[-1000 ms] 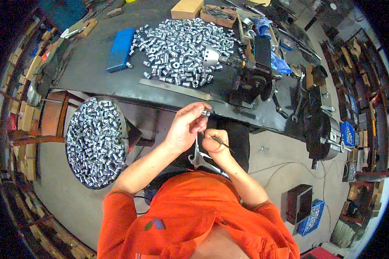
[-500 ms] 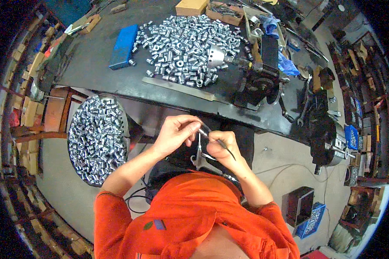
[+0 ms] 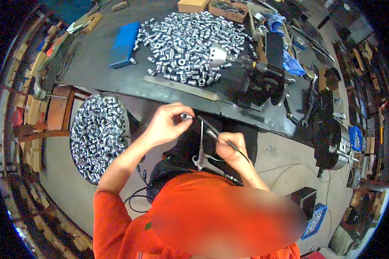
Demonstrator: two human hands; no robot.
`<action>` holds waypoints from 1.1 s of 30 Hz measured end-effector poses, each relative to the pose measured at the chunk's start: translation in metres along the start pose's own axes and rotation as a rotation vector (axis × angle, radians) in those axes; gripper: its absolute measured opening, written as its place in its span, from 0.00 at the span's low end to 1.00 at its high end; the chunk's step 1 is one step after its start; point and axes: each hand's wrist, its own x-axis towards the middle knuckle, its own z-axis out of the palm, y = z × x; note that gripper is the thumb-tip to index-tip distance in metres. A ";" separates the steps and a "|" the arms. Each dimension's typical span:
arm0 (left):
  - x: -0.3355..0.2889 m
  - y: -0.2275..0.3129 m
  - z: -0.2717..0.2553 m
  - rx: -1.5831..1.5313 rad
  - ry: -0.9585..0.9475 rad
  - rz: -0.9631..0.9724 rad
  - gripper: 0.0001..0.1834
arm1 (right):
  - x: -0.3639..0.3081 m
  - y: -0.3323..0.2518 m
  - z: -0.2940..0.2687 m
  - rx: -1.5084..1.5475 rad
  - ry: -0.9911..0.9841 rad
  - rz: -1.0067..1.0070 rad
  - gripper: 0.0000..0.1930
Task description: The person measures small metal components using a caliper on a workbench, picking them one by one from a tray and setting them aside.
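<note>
My left hand (image 3: 168,124) pinches a small shiny metal bushing (image 3: 186,116) between thumb and fingers, its round bore showing. To its right, my right hand (image 3: 233,147) is closed around a slim, dark rod-shaped tool (image 3: 209,125). The rod's tip points up and left toward the bushing, with a small gap between them. A short bright metal piece shows at the rod beside my right fingers; whether it is part of the tool, I cannot tell. Below the hands, over my lap, is a metal tool with a long thin stem (image 3: 201,144).
A large heap of metal bushings (image 3: 177,47) covers the dark workbench (image 3: 86,64), beside a blue tray (image 3: 125,45) and a geared machine part (image 3: 266,82). At left stands a rounded basin (image 3: 126,125) full of bushings. A chucked device (image 3: 333,146) sits at right.
My hands have come apart: the left moved a little left with the bushing, the right a little right and down with the tool. The bushing and the rod's tip now show separately.
</note>
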 end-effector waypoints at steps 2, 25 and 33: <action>0.000 -0.008 -0.005 0.204 0.078 0.007 0.09 | 0.000 -0.012 -0.003 -0.056 0.057 -0.209 0.12; 0.015 -0.010 0.016 0.584 -0.037 0.319 0.16 | 0.022 -0.006 0.018 -0.214 -0.053 -0.341 0.12; 0.121 -0.044 -0.017 0.616 0.229 0.149 0.16 | 0.000 -0.015 -0.003 -0.268 0.292 -0.475 0.12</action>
